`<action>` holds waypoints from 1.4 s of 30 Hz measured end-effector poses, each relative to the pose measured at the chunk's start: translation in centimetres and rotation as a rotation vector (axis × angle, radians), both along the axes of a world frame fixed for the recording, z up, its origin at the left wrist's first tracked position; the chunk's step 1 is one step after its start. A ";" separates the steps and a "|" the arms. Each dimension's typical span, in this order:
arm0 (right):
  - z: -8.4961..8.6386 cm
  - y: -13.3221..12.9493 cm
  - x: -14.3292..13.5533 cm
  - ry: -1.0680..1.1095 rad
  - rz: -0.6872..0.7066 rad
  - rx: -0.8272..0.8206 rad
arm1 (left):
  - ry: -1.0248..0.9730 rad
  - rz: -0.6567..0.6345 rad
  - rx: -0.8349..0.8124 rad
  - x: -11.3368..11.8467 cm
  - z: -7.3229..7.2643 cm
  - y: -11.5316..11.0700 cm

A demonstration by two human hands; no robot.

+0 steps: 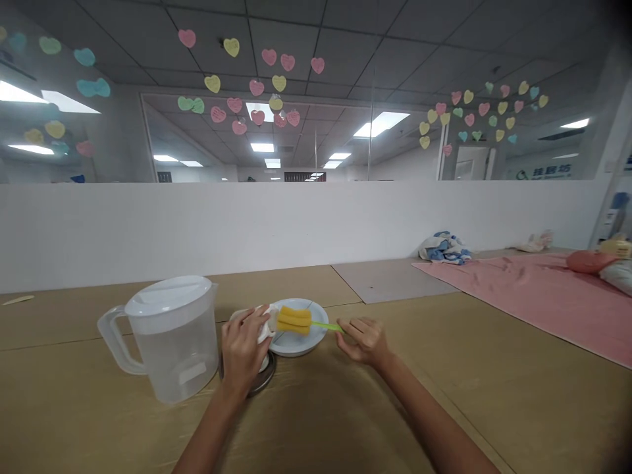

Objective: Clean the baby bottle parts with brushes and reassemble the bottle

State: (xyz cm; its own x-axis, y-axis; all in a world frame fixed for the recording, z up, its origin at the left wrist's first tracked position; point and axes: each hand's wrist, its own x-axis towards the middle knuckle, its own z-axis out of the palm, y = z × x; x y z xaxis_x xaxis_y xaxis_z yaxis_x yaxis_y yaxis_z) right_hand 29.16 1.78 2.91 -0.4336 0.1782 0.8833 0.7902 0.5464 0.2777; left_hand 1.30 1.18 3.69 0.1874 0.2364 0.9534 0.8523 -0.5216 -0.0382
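My right hand (363, 339) is closed round the thin green handle of a sponge brush (295, 320), whose yellow sponge head points left over a white plate (296, 347). My left hand (245, 342) is closed on a crumpled white cloth or tissue (266, 324), just left of the sponge head. Whether another object sits inside the cloth is hidden. Beneath my left hand lies a dark round dish or lid (264, 382), mostly covered by the hand. A pale rounded thing shows behind my left fingers, too covered to name.
A clear plastic pitcher (175, 355) with a white lid stands left of my left hand. A pink cloth (513, 289) spreads over the right of the brown table (320, 421). A blue and white cloth (444, 249) lies by the white wall (306, 224).
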 end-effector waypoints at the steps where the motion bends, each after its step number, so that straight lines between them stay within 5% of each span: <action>1: 0.2 -0.1 0.2 -0.026 -0.018 0.022 | 0.082 0.006 0.020 -0.1 0.4 0.0; 10: 0.4 -1.3 -2.7 0.016 0.073 0.062 | 0.373 -0.003 0.098 2.2 2.7 -0.9; 15: -0.2 -0.9 -3.2 0.053 -0.004 -0.028 | 0.541 -0.040 0.108 3.8 3.0 0.2; 20: -0.4 0.6 -0.8 0.145 -0.287 -0.288 | 0.497 0.118 0.059 2.1 4.3 3.7; 24: -0.8 2.1 1.6 0.386 -0.651 -0.703 | 0.685 -0.056 -0.025 1.1 6.1 4.9; 27: -1.0 2.6 2.4 0.432 -0.813 -0.948 | 0.299 -0.082 -0.122 1.5 6.3 3.7; 29: -1.1 2.6 2.2 0.359 -0.831 -1.027 | -0.179 -0.054 -0.192 2.3 5.4 2.0; 31: -1.5 2.6 1.6 0.263 -0.802 -1.054 | -0.412 -0.114 -0.288 3.3 3.8 0.0; 36: -2.5 2.8 0.3 0.126 -0.694 -1.068 | -0.185 -0.425 -0.247 5.3 -1.0 -3.5; 42: -2.7 3.2 0.6 0.061 -0.639 -1.062 | -0.160 -0.452 -0.347 5.6 -3.9 -3.4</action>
State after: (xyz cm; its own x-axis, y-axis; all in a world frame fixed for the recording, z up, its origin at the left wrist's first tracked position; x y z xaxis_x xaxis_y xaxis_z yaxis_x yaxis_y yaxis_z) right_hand 29.75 4.95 0.16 0.0307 0.9816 0.1882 0.9935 -0.0093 -0.1132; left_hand 6.89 -2.21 -0.25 0.2025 0.4694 0.8594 0.5240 -0.7934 0.3099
